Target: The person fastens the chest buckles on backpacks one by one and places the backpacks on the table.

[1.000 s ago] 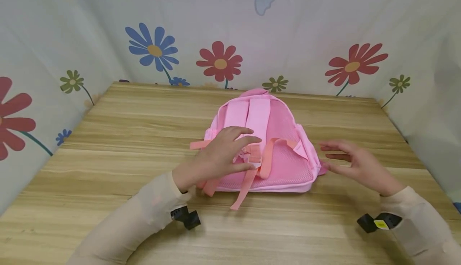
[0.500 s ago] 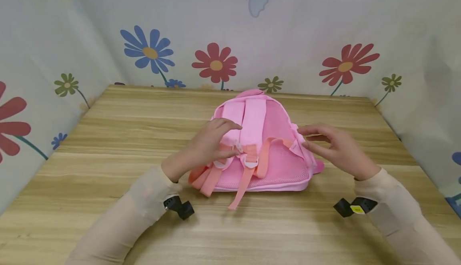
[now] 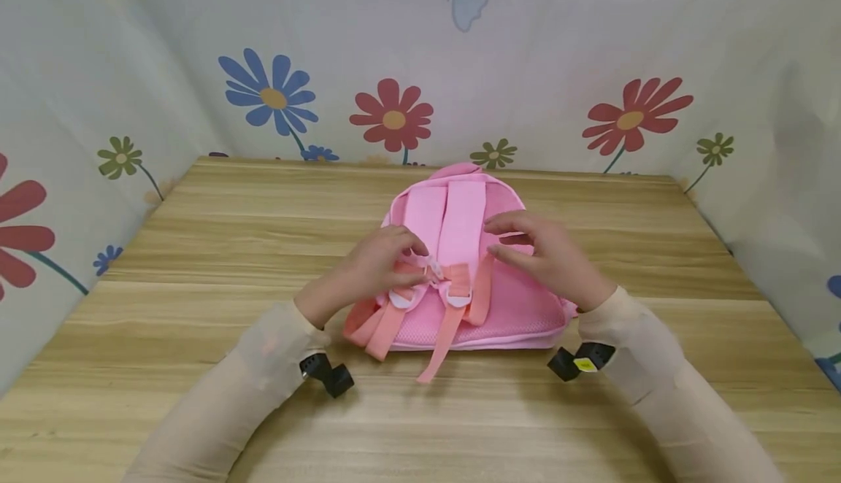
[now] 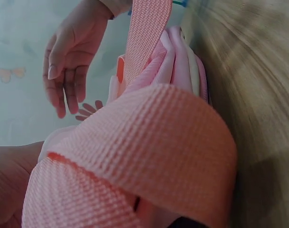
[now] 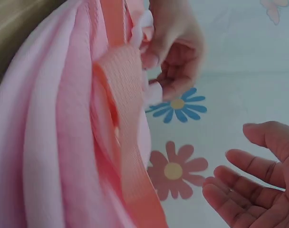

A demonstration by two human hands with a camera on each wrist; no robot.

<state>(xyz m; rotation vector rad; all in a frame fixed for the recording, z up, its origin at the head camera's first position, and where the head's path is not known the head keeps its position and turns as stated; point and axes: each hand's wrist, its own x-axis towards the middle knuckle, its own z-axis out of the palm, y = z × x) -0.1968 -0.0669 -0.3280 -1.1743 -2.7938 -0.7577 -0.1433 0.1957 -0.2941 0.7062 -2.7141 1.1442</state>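
One pink backpack (image 3: pixel 515 311), lying strap side up at the middle of the table (image 3: pixel 263 198), its top toward the flowered cloth (image 3: pixel 525 52).

Straps: two pink, side by side; orange ends (image 3: pixel 439 344) trail over the lower edge, run through pale buckles (image 3: pixel 458 300).

Left hand (image 3: pixel 371 264): fingers and thumb curled about a pale clip (image 3: pixel 435 269) on the straps; whether they truly pinch it, cannot tell.

Right hand (image 3: pixel 552 257): fingers loosely bent, well parted from the thumb, nothing held; above the backpack, near a looped orange strap (image 3: pixel 482 293).

Step, as judged: getting hold of the straps. The next move seems to call for the right fingers closing on strap or clip, opposite the left.

Markings: a yellow sticker (image 3: pixel 586 365) on the right wrist camera (image 3: pixel 578 360), too small to read. No brand or readable lettering elsewhere.
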